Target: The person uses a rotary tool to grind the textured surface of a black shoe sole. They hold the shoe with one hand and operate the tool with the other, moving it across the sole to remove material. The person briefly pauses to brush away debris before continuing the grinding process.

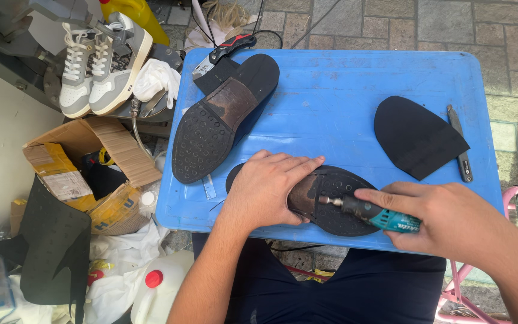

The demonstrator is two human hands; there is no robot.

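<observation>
Left hand (269, 187) flat, fingers spread narrow, pinning studded rubber shoe sole (337, 201) at lower centre of blue plastic tray (331, 102). Right hand (445, 216) fingers wrapped around teal rotary tool (370, 213), tip on worn brown patch.

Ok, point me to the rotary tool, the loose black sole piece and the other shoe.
rotary tool (372, 213), head view, on its teal and black body.
loose black sole piece (415, 135), head view, on its flat middle.
other shoe (211, 129), head view, on its upturned sole.

Both hands low — left (268, 189) flat, right (451, 219) gripping.
</observation>
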